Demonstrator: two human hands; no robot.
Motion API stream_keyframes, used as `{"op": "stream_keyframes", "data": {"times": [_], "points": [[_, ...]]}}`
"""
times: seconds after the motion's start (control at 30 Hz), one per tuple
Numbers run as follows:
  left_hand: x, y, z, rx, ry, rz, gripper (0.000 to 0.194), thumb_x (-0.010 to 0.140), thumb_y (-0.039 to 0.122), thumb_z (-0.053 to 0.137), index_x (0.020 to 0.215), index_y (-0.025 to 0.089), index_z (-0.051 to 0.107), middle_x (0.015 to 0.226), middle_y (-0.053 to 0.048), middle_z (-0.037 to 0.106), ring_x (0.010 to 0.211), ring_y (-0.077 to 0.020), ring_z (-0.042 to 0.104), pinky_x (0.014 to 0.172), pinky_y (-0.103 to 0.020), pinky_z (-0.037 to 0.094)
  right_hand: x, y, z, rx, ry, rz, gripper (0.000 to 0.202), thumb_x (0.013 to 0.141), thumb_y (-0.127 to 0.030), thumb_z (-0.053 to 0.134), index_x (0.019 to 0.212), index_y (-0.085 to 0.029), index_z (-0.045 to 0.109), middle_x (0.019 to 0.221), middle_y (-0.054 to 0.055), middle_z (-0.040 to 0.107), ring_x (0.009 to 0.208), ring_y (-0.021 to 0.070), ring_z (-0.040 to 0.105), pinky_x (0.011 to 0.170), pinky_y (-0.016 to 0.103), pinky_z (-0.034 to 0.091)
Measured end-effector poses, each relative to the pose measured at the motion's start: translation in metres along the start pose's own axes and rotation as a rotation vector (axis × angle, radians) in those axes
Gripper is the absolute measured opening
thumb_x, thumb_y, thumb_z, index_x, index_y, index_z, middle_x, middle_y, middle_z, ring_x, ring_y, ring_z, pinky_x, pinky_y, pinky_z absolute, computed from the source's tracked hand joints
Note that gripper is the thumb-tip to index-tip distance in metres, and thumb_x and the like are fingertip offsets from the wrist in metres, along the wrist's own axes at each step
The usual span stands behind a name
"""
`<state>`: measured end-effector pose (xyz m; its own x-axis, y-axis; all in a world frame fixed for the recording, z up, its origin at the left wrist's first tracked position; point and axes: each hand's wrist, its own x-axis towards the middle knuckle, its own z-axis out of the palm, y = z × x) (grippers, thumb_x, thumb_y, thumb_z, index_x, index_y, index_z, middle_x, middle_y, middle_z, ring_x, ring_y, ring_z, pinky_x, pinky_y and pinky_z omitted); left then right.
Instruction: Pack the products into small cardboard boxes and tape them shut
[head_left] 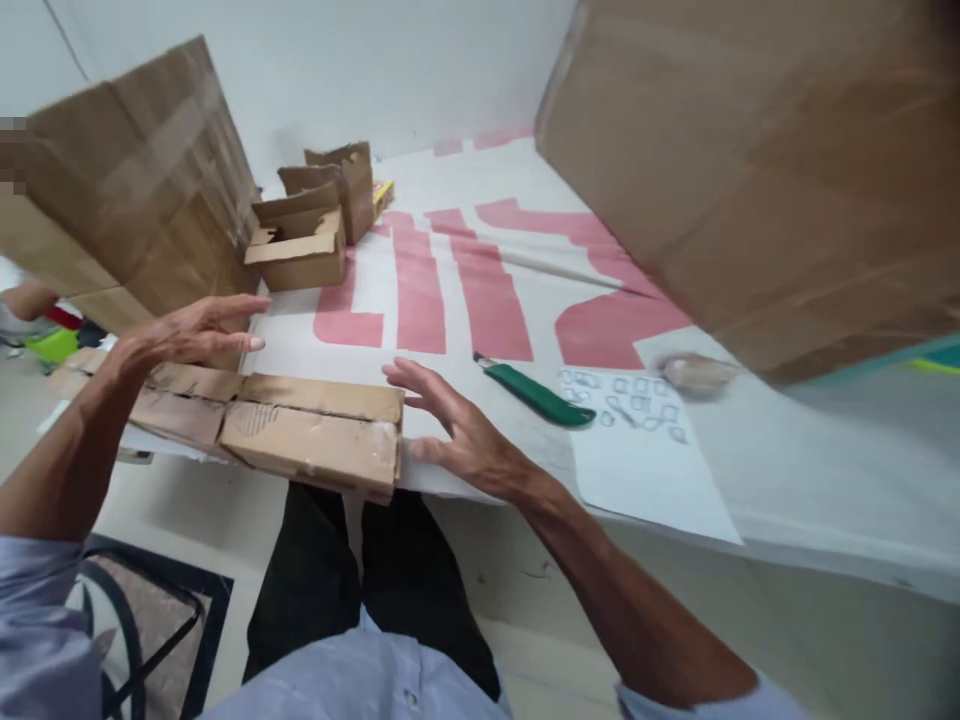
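Observation:
A long, narrow cardboard box [311,440] lies along the near edge of the table, its top flaps meeting at a dark seam. Over its left part hovers my left hand [199,330], fingers stretched out and holding nothing. My right hand [457,430] is spread beside the box's right end, thumb and fingers apart; whether it touches the cardboard I cannot tell. Right of that hand lies a utility knife [536,392] with a green handle. A white sheet of paper [645,480] with small blue drawings rests next to the knife.
Small open cardboard boxes [300,262] stand at the back left. A large cardboard panel [157,180] rises at the left, and a big carton [772,180] fills the right. The white table covering [480,470] bears red print. A tape roll [697,373] lies by the carton.

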<state>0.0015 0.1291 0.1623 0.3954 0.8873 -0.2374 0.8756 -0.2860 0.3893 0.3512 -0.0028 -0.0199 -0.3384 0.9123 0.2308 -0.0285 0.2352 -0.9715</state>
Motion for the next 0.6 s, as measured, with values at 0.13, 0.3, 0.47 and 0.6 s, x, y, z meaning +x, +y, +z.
{"op": "stream_keyframes", "data": {"times": [0.13,0.3,0.47,0.6], "points": [[-0.096,-0.02,0.014,-0.015,0.0,-0.027,0.1,0.081,0.07,0.08,0.166,0.032,0.045,0.169,-0.01,0.051,0.144,-0.0424,0.057,0.119,-0.057,0.048,-0.022,0.018,0.023,-0.055,0.025,-0.004,0.135,0.066,-0.072,0.095,0.174,-0.036,0.024,0.18,0.011,0.029,0.166,0.0434,0.028,0.133,0.066,0.031],[-0.127,-0.053,0.061,0.07,0.105,0.088,0.114,0.068,0.064,0.092,0.165,0.028,0.045,0.17,-0.015,0.048,0.157,-0.0456,0.044,0.13,-0.062,0.034,-0.026,0.034,0.047,-0.191,0.1,0.003,0.143,0.069,-0.048,0.098,0.177,-0.035,0.006,0.183,0.013,0.015,0.166,0.0414,0.027,0.134,0.062,0.028],[-0.123,-0.047,0.095,0.09,0.16,0.11,0.111,0.073,0.062,0.091,0.166,0.027,0.043,0.172,-0.017,0.044,0.16,-0.0478,0.038,0.132,-0.068,0.026,-0.026,0.033,0.044,-0.206,0.108,-0.029,0.136,0.074,-0.043,0.093,0.176,-0.034,0.004,0.179,0.016,0.019,0.163,0.0393,0.031,0.129,0.061,0.039],[-0.113,-0.033,0.111,0.08,0.158,0.177,0.107,0.076,0.055,0.091,0.167,0.029,0.04,0.174,-0.015,0.043,0.161,-0.0451,0.038,0.133,-0.065,0.025,-0.037,0.028,0.023,-0.203,0.112,0.011,0.137,0.071,-0.045,0.095,0.176,-0.035,0.008,0.18,0.016,0.018,0.164,0.0398,0.031,0.128,0.06,0.04]]}}
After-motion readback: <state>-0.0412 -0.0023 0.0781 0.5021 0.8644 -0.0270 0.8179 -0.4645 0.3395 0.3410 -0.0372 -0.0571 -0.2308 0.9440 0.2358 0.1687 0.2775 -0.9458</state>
